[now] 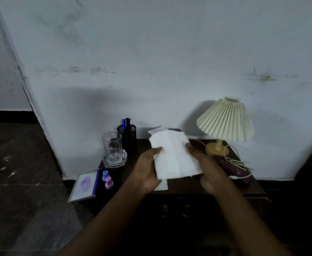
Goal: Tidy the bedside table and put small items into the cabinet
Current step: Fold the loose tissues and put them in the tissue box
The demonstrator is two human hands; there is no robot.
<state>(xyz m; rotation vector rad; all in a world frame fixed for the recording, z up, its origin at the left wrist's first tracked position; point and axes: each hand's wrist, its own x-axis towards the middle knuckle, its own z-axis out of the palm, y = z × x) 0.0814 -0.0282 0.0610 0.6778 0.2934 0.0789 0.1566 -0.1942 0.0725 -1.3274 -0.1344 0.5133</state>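
Observation:
Both hands hold a white tissue sheet (173, 156) above the dark wooden bedside table (184, 185). My left hand (147, 169) grips its left edge and my right hand (205, 169) grips its right edge. The sheet is creased down the middle and hides part of the tabletop. Another white sheet (161, 184) lies on the table under my left hand. On the table's left stand a blue bottle (105, 175) and a pink bottle (109, 182), beside a framed picture (85, 184) overhanging the edge. Two cabinet door handles (175, 210) show below the front edge.
A clear glass (112, 146) on a glass coaster and a black mesh pen holder (127, 133) stand at the back left. A pleated lamp (225, 122) stands back right, with a white cable (232, 159) draped over a dark purple box (232, 169). The wall is just behind.

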